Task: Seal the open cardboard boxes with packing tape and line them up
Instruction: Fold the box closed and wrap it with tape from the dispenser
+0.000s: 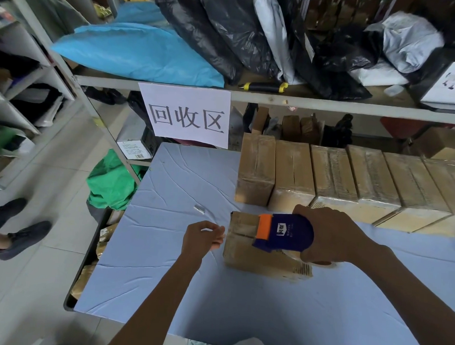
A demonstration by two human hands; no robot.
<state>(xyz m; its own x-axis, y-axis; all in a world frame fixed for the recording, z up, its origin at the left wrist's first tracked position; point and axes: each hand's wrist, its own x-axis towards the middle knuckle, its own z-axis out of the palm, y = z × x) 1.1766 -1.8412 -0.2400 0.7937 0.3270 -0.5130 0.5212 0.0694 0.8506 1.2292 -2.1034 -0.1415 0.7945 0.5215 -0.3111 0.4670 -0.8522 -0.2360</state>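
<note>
Gripping a blue tape dispenser [286, 234] with an orange front in the right hand [331, 237], fingers curling round its back, pressing it onto the top of a cardboard box [246, 249]. Box sitting on the blue-covered table [163, 261], near centre. Hovering at nine o'clock of the box, the left hand [203, 237], fingers loosely curled and holding nothing, fingertips just beside the box's left edge. Standing at twelve to two o'clock of that box, a row of taped boxes [352, 179], side by side. Hanging at eleven o'clock, a white paper sign [187, 114] on the shelf rail.
</note>
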